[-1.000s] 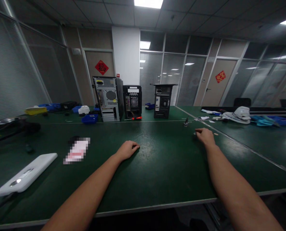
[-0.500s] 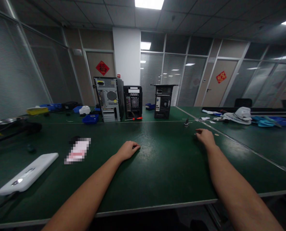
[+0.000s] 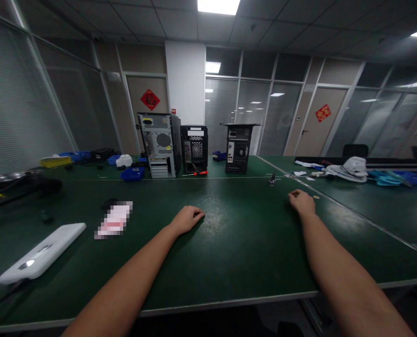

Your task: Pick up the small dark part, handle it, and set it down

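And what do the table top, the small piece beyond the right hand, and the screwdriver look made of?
Table top: perhaps rubber or plastic, semi-gloss, given its blurred reflections.
Small piece: possibly shiny metal, from its glints; too small for certainty.
Screwdriver: handle probably plastic, bright red, gloss unclear; shaft likely metal, thin and pale.

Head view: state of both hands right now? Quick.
Left hand: loosely curled at the green tabletop, nothing visibly held; full closure can't be told.
Right hand: pinch-like pose; whether it holds anything can't be told.
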Available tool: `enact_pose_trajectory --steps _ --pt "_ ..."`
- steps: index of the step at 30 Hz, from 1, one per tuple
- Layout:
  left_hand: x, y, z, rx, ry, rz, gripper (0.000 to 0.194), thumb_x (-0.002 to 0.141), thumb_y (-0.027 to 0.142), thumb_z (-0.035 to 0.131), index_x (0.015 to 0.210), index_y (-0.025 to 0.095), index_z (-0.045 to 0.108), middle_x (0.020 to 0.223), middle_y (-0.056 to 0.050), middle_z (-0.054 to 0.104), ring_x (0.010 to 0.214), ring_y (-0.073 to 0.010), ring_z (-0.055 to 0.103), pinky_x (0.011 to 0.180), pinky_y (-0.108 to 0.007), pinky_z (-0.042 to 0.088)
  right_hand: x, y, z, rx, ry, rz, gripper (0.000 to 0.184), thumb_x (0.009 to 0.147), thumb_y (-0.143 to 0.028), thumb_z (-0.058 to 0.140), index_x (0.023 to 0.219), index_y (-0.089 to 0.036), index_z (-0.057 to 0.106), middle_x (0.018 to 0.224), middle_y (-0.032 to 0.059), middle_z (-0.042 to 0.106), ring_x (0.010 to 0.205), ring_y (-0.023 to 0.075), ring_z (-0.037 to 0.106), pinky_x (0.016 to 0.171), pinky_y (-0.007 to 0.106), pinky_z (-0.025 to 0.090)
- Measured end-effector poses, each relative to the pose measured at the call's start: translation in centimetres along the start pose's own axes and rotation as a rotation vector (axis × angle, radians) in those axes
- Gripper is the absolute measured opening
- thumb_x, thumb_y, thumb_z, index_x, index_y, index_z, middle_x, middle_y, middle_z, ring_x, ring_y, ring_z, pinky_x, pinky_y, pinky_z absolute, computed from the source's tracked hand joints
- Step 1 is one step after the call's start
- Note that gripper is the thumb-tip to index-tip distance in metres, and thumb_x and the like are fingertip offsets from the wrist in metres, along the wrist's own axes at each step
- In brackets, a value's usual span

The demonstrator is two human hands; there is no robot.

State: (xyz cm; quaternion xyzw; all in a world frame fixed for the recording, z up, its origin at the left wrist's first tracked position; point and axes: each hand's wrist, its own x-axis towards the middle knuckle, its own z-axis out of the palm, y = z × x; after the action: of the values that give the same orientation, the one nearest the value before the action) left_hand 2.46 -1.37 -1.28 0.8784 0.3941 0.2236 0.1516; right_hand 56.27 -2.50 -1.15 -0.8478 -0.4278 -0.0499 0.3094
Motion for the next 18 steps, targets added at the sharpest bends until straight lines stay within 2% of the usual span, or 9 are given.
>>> enact_pose_trajectory --steps 4,8,12,15,18 --pt "0.1 -0.2 0.1 0.0 0.0 0.011 0.034 0.098 0.04 0.051 0.105 0.022 0.079 0.108 -0.006 0.078 0.098 -0.0217 0.071 0.084 -0.026 0.049 -0.6 -0.5 -0.3 -0.055 -0.023 -0.014 0.038 0.086 -0.048 0.057 0.108 -0.024 0.076 0.101 0.0167 0.075 0.097 0.0333 0.069 0.086 0.045 0.052" --pt "0.0 -0.1 0.1 0.003 0.005 0.021 0.034 0.098 0.04 0.051 0.105 0.022 0.079 0.108 -0.005 0.078 0.098 -0.0212 0.071 0.085 -0.025 0.048 -0.8 -0.6 -0.4 -0.083 -0.067 -0.057 0.048 0.078 -0.056 0.066 0.112 -0.024 0.076 0.104 0.0158 0.075 0.096 0.0337 0.069 0.084 0.045 0.053" --pt "0.0 0.0 0.0 0.013 0.005 0.01 0.034 0.098 0.04 0.051 0.105 0.022 0.079 0.108 -0.005 0.078 0.098 -0.0214 0.071 0.086 -0.025 0.048 -1.3 -1.3 -0.3 -0.132 -0.09 -0.138 0.047 0.082 -0.046 0.066 0.122 -0.022 0.073 0.111 0.0159 0.074 0.1 0.0321 0.068 0.086 0.041 0.052" --pt "0.0 0.3 -0.1 0.026 -0.001 0.002 0.034 0.098 0.04 0.051 0.105 0.022 0.079 0.108 -0.005 0.078 0.098 -0.0216 0.07 0.085 -0.026 0.048 -2.6 -3.8 -0.2 -0.141 -0.128 -0.322 0.046 0.09 -0.037 0.058 0.131 -0.018 0.068 0.12 0.0159 0.07 0.109 0.0295 0.065 0.093 0.037 0.049" --pt "0.0 0.8 -0.2 0.032 -0.003 0.006 0.033 0.098 0.039 0.051 0.105 0.022 0.079 0.107 -0.005 0.078 0.097 -0.0214 0.07 0.083 -0.026 0.047 -5.3 -8.4 -0.1 -0.091 -0.188 -0.549 0.048 0.095 -0.032 0.053 0.14 -0.017 0.061 0.125 0.0167 0.065 0.11 0.027 0.064 0.096 0.036 0.047"
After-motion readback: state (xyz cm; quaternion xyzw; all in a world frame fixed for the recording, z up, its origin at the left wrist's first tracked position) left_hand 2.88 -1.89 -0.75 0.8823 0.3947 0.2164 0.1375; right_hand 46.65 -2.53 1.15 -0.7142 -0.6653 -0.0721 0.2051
